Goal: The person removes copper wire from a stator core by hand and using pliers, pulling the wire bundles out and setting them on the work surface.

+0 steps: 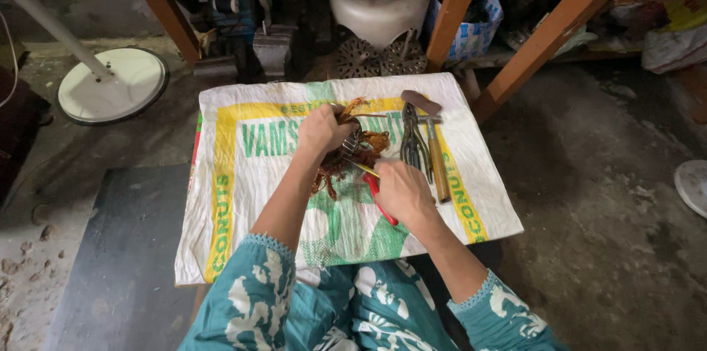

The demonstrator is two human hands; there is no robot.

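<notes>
While two forearms in teal sleeves with a white pattern reach forward from the bottom of the view, the right hand closes its fingers around a red-handled tool, whose handle runs down and to the right past the palm and whose yellowish metal tip points up-left into the work. Just beyond it, the left hand is clenched over a tangle of copper-coloured wire wound about a small metal part, pressing it down; the wire spills out below and to the right of that hand. The bundle lies near the middle of a white woven sack with yellow and green print, spread flat over the table. To the right of the bundle, touching the sack, lie a pair of dark pliers and a hammer with a wooden handle, side by side, heads away from the person. Farther off, slanting wooden legs rise from the concrete floor, a round white base with a pole stands at far left, and a white rounded housing sits among clutter at the back.
</notes>
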